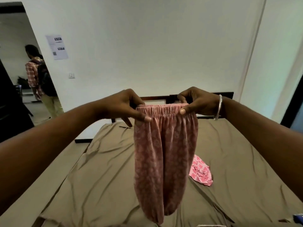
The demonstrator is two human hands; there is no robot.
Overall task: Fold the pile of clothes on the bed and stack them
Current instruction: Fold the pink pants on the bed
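Pink patterned trousers (164,158) with an elastic waistband hang in the air above the bed (98,177). My left hand (124,107) pinches the left end of the waistband and my right hand (198,104) pinches the right end, stretching it flat between them. Both legs dangle side by side, and their gathered cuffs reach down near the bottom of the view. A crumpled brighter pink garment (200,172) with a square print lies on the olive-brown sheet, just right of and behind the hanging trousers.
The dark headboard (201,95) stands against a white wall. At the left, a person with a backpack (41,79) stands in an open doorway. A blue object (298,217) shows at the bottom right corner.
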